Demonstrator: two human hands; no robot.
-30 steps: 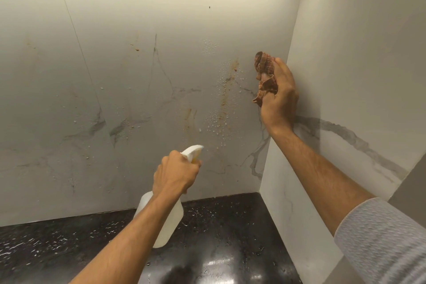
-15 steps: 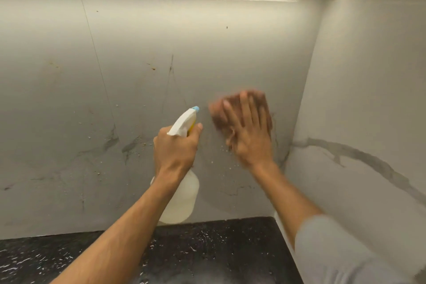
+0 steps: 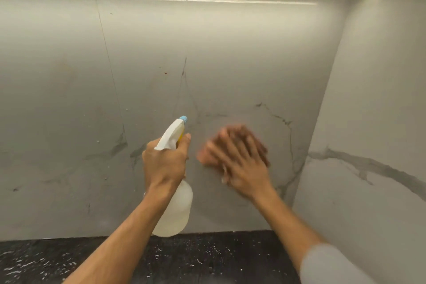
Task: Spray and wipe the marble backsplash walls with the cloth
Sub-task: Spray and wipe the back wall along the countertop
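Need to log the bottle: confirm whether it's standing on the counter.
No: the left hand holds the spray bottle up in front of the back wall.

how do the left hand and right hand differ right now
The left hand is curled round the neck of the spray bottle, held off the back wall; the right hand lies flat, straight fingers pressing the brown cloth against that wall. The left hand looks sharp, the right is motion-blurred. The left sits lower left of the right. Both are raised over the dark countertop.
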